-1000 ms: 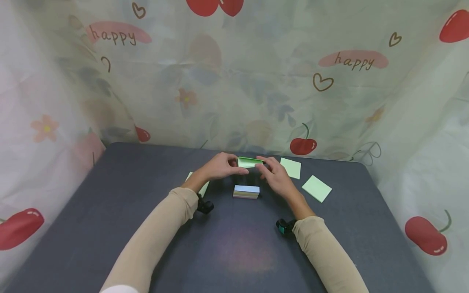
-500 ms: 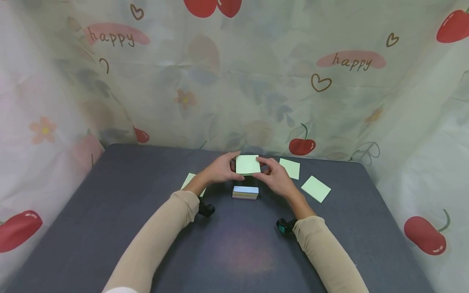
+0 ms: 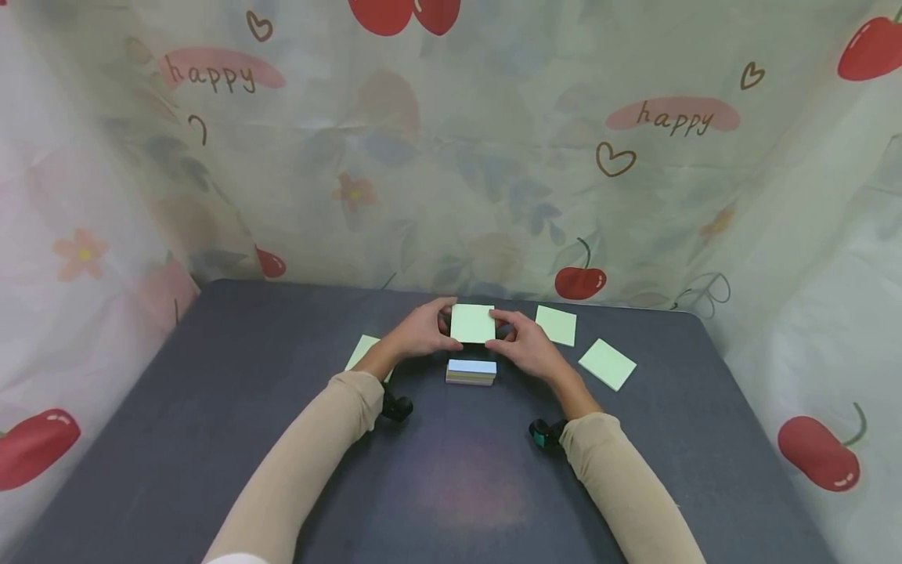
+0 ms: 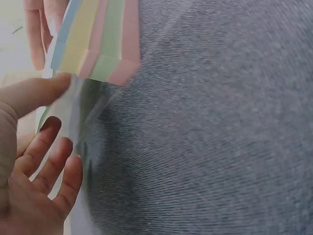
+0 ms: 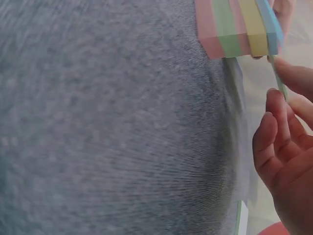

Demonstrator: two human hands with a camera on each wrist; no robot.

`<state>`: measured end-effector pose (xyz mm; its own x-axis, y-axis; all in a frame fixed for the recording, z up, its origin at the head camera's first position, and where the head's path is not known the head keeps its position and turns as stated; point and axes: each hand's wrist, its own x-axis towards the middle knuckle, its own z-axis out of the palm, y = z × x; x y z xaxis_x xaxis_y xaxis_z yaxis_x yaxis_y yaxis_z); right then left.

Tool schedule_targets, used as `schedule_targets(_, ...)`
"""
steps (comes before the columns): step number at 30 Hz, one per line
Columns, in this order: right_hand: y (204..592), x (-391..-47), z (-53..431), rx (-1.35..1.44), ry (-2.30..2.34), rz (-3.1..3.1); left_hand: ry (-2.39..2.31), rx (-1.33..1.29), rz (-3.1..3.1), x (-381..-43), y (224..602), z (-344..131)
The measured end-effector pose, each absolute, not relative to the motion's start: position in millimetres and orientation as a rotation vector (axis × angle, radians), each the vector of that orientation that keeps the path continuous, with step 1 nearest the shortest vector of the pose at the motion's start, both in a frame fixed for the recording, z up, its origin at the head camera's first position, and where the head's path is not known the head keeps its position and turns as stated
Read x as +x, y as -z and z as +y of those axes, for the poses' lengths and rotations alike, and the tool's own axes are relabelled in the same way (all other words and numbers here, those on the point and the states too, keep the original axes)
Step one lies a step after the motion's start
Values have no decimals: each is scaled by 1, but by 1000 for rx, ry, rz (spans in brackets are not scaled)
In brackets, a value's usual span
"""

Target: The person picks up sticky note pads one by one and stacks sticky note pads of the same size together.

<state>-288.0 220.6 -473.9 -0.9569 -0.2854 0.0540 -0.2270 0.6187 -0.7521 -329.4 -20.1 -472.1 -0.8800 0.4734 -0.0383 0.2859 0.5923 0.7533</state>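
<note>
A thin pale green sticky note pad (image 3: 473,323) is held up over the table, its square face turned toward the head camera. My left hand (image 3: 420,329) pinches its left edge between thumb and fingers. On the opposite edge, my right hand (image 3: 527,342) pinches it the same way. Just in front of them stands a stack of sticky note pads (image 3: 470,372), blue on top. In the left wrist view the stack (image 4: 100,41) shows blue, yellow, pink and green layers, and the thumb of my left hand (image 4: 36,196) overlaps the pad's edge near it.
Two pale green pads lie to the right, one farther back (image 3: 556,325) and one nearer (image 3: 607,363). Another green pad (image 3: 362,349) lies on the left, partly covered by my left wrist. A printed curtain (image 3: 451,172) hangs behind the dark grey table (image 3: 465,486).
The green pad has tipped from nearly edge-on to facing the head camera, and has come slightly down and nearer the stack. Both hands moved with it; the stack and other pads stayed put.
</note>
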Motion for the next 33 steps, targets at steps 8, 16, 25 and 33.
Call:
schedule_targets(8,482,-289,223,-443,1158,2750,-1075,631,2617,-330,480,-21)
schedule_targets(16,485,-292,218,-472,1036,2777,-911,636,2702,-332,487,-22)
schedule_targets(25,489,-294,215,-474,899,2841,-869,601,2652,-335,491,-25)
schedule_targets(33,489,-296,215,-456,877,2847,-872,577,2641,-337,490,-25)
